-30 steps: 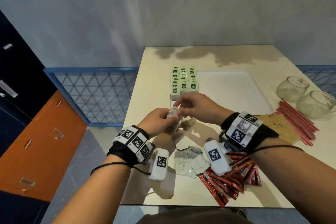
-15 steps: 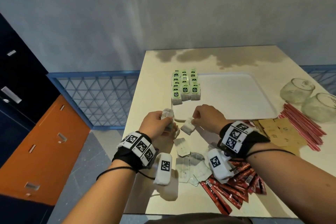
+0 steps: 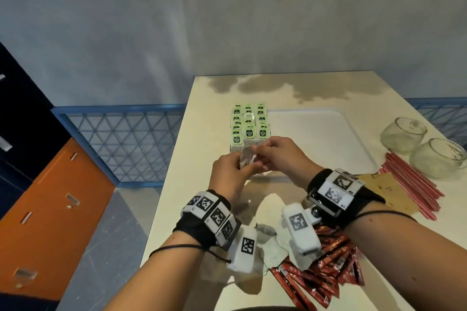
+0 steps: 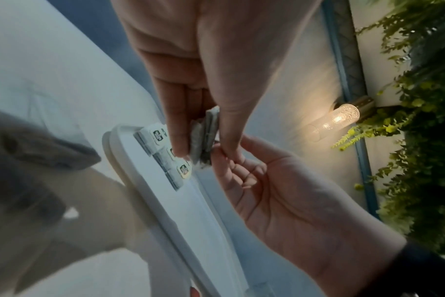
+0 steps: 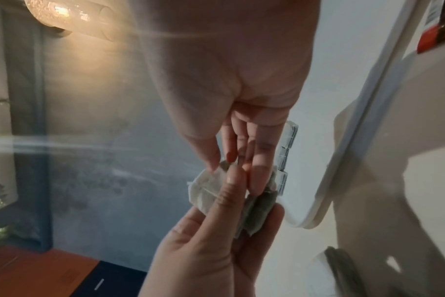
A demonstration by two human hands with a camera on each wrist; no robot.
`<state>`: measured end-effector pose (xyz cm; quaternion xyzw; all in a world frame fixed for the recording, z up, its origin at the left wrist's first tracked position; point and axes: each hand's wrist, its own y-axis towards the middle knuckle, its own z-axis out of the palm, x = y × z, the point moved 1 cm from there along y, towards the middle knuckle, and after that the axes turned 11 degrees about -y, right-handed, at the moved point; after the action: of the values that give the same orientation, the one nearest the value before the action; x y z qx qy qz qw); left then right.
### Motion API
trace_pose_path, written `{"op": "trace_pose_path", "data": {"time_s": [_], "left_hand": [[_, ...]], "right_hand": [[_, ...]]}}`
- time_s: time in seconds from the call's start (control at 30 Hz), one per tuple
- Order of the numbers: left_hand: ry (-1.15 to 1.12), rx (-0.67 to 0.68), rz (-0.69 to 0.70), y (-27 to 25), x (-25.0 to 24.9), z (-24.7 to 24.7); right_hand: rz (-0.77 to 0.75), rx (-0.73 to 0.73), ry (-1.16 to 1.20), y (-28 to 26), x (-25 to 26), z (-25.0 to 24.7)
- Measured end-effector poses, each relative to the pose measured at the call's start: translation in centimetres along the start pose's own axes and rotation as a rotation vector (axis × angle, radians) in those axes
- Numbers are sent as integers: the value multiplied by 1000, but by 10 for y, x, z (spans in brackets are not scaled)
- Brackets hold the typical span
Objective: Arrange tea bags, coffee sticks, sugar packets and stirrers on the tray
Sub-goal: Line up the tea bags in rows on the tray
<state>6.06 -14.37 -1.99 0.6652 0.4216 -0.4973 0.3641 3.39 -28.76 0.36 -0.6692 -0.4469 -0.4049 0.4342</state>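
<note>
My left hand [image 3: 242, 163] grips a small stack of tea bags [image 4: 206, 134] between thumb and fingers, just above the near left corner of the white tray [image 3: 328, 144]. My right hand [image 3: 261, 153] meets it and pinches a pale tea bag [image 5: 207, 189] against that stack. Rows of green-tagged tea bags [image 3: 249, 125] stand along the tray's left side. Loose tea bags [image 3: 267, 233] lie between my wrists, partly hidden by the wrist cameras. Red coffee sticks [image 3: 326, 270] are piled at the near right. Brown sugar packets [image 3: 386, 190] and red stirrers [image 3: 414, 184] lie right of the tray.
Two glass cups [image 3: 404, 134] [image 3: 441, 158] stand at the table's right edge, behind the stirrers. The table's left edge drops to the floor, with a blue lattice rail [image 3: 126, 141] and orange drawers [image 3: 50, 209] beyond. A wall lamp [image 4: 335, 120] glows in the wrist views.
My right hand lifted a loose tea bag from the table in front of the tray and brought it up to the stack in my left hand, which rose slightly towards the tray.
</note>
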Motion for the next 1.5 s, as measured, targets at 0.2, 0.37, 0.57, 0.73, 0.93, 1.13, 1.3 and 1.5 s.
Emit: {"op": "trace_pose_path", "data": {"time_s": [0.2,0.37,0.57,0.73,0.93,1.13,1.3,1.5], "left_hand": [[-228,-74,-127,18,5,-1],[-277,-39,-198,34,7,-2],[-515,-37,-478,56,32,-20],[-573,-49,-544,70,34,-31],[-779,-29,-668,73,34,-35],[-737,-23,-579,69,35,-36],[-627,3,-478,63,30,-33],[-456,23,-383,53,21,-15]], "right_hand": [[-63,13,-29,8,-2,-13],[-85,-96,-229,30,-13,-17],[55,-69,-424,61,-41,-19],[-28,-217,-605,84,-40,-19],[-84,-208,-653,112,-33,-15],[-70,-231,-660,120,-34,-12],[-143,-214,-402,101,-25,-12],[-254,-72,-292,71,-10,-10]]}}
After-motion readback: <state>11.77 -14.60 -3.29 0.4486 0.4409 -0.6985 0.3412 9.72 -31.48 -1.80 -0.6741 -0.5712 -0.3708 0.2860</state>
